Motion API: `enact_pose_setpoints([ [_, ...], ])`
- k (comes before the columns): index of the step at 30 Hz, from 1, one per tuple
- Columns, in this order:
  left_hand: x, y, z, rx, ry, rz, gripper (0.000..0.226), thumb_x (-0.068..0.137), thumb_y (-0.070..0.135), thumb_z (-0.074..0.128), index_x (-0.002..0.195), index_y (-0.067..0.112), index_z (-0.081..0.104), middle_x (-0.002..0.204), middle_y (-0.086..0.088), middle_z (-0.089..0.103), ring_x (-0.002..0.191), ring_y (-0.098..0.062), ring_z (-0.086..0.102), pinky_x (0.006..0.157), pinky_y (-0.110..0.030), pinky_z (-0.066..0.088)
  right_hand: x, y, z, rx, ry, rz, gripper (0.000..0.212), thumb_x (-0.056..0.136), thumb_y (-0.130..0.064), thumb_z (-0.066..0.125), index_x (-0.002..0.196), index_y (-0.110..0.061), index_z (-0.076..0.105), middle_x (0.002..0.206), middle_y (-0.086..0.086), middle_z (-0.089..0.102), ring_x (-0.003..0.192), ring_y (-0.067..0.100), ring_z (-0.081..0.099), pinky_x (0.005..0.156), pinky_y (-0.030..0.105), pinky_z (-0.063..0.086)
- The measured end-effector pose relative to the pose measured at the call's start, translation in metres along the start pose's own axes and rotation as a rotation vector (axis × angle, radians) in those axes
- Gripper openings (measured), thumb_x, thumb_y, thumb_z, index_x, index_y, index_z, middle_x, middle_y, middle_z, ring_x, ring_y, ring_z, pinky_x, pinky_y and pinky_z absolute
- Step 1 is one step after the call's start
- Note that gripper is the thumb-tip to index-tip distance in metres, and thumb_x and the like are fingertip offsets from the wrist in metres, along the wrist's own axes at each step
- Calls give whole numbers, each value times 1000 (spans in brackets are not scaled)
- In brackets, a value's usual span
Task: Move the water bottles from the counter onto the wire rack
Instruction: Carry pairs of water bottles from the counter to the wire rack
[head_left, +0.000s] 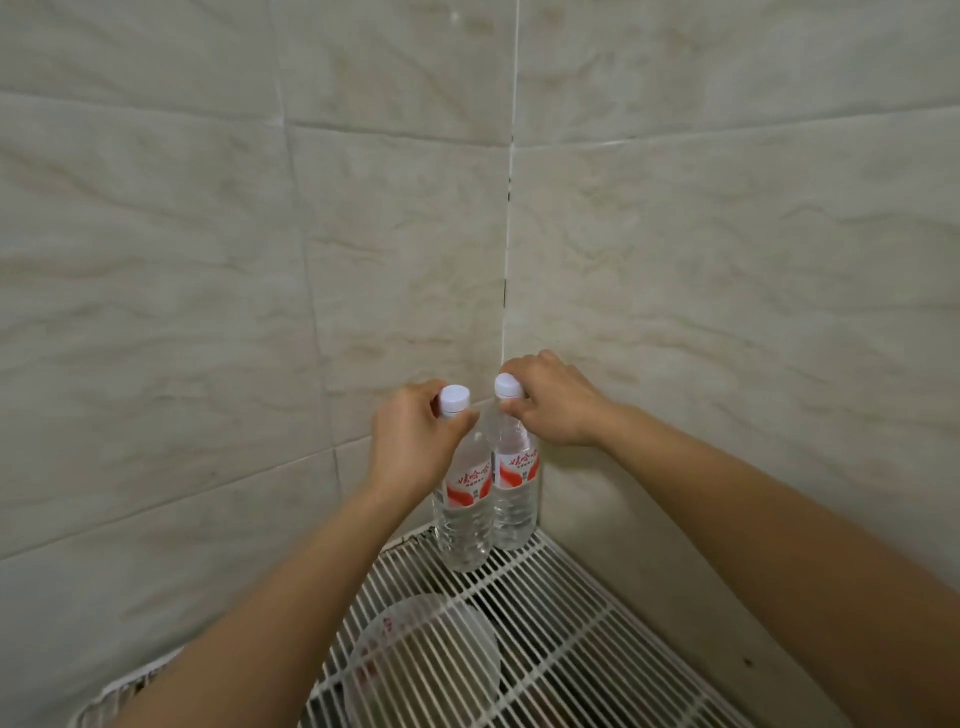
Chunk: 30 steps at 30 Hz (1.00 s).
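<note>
Where you reach: the corner where the two tiled walls (208, 260) meet, directly above the back corner of the white wire rack (571, 623).
Left hand (415, 441): your fingers and thumb curl round the neck of the left bottle (465, 499), just under its cap. Your palm lies on the bottle's left side.
Right hand (550, 405): your fingers curl over the top of the right bottle (514, 493) and your thumb presses in at the neck. Part of its cap is covered by your fingers.
Left bottle: clear plastic, filled with water, with a red and white label. It stands upright with its base on the rack wires, a little forward of the corner.
Right bottle: the same kind and also upright. Its base sits at the very back corner of the rack, close to both walls.
Spacing: the two bottles stand side by side. Their labels meet or nearly meet; you cannot tell which.
Left cap (455, 399): white, fully in view above your left fingers.
Right cap (506, 385): white, tilted slightly toward the left bottle.
Rack: parallel white wires, running from the corner toward you between your forearms.
Tub (431, 660): a clear round plastic tub with red print. It lies below the rack and shows through the wires, near your left forearm.
</note>
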<state>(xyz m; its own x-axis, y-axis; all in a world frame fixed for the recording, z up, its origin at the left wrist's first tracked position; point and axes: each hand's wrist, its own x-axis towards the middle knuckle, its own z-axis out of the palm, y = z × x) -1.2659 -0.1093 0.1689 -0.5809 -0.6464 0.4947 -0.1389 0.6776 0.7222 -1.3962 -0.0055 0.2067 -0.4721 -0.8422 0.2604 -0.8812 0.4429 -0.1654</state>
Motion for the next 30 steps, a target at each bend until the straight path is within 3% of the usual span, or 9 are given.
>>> enact_pose_setpoints([
  [3,8,-3,2,22,-23,-10,22,76,28,74,69,10,63,64,-9,62,56,-14,46,54,-32,40,6,2,3,20,-19,3,11,94,-27,54,91,-22,45,107,6,58,106,24,46,80,37,40],
  [7,11,-4,5,67,-59,-14,16,76,33,75,80,18,69,67,1,63,60,-13,53,58,-34,46,9,5,2,52,-53,59,11,91,-28,57,86,-23,48,105,10,58,95,26,54,73,34,42],
  [11,7,-6,10,100,-50,-8,23,79,41,71,97,27,68,86,7,68,77,-13,62,68,-38,55,8,5,1,77,-58,82,10,92,-26,56,88,-22,48,107,12,60,91,25,53,71,32,39],
  [14,2,-3,11,99,-64,-15,35,81,43,68,113,31,65,101,4,68,88,-18,63,76,-42,55,5,6,6,195,-28,128,9,93,-22,56,99,-18,51,116,13,62,94,25,54,75,29,38],
  [19,-3,2,9,119,-93,-47,44,86,38,65,127,25,58,119,-3,67,104,-23,62,82,-39,52,-4,4,10,374,16,274,47,90,-20,63,132,-10,46,124,12,58,107,28,56,81,30,43],
  [23,-15,7,-5,152,-120,-89,49,93,35,56,138,19,47,136,-7,57,120,-26,56,94,-42,47,-24,-9,9,372,60,304,52,92,-19,58,139,-8,38,133,14,54,117,30,54,88,36,47],
  [25,-29,6,-18,166,-99,-106,47,96,36,51,137,16,49,137,-6,57,122,-25,55,98,-42,46,-41,-19,9,330,135,267,51,92,-17,57,139,-9,38,135,13,52,120,31,53,92,37,47],
  [28,-63,7,-47,191,-63,-131,40,97,35,47,127,11,60,129,-7,63,116,-25,59,95,-36,45,-76,-44,13,291,166,178,54,91,-20,58,141,-13,38,139,10,47,123,28,50,100,42,46],
  [30,-85,4,-63,226,-73,-161,36,98,32,46,120,10,64,125,-9,66,114,-26,60,91,-33,45,-96,-60,19,272,152,139,47,90,-26,59,133,-17,43,134,9,49,117,28,53,97,47,47],
])
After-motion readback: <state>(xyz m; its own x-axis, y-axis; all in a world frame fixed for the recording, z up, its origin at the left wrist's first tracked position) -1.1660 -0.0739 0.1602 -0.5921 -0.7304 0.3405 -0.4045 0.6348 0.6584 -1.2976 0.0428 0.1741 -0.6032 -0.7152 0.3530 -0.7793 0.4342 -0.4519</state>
